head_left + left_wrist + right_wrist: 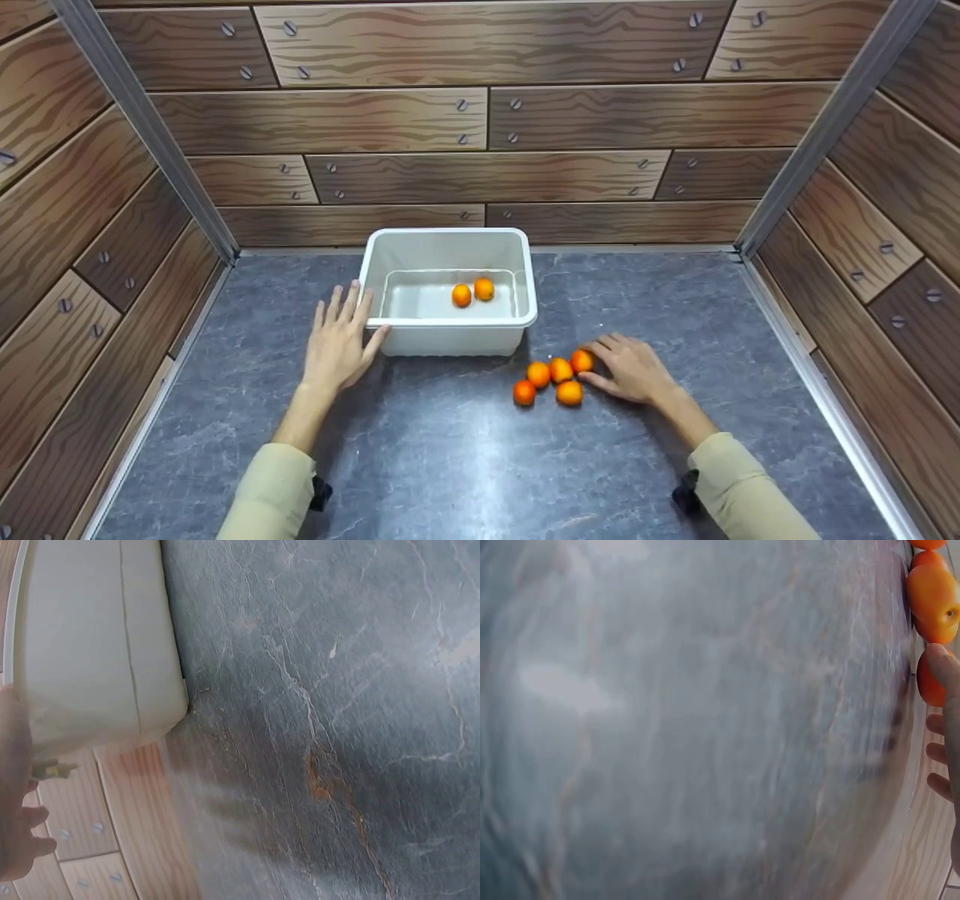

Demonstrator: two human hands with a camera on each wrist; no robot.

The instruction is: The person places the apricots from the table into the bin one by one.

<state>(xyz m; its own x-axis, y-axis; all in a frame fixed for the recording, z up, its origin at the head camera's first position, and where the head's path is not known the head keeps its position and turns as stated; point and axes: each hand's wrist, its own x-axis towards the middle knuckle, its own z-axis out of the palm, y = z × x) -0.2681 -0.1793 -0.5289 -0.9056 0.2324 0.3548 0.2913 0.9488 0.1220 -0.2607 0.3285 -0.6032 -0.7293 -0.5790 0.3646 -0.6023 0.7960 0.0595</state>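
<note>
Left hand [337,352], fingers spread wide against the bin [454,341]; two oranges [461,295] lie inside, right of them. Right hand [630,367], fingers curled around one orange [581,361]; four others [560,370] sit left of them on the table [465,465].

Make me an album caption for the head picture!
Left hand at the white bin, two orange fruits inside; right hand at five more outside.

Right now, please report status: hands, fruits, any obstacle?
Left hand at left side of bin. Right hand at rightmost fruit. Two fruits inside, five fruits outside. Nothing visibly blocking.
</note>
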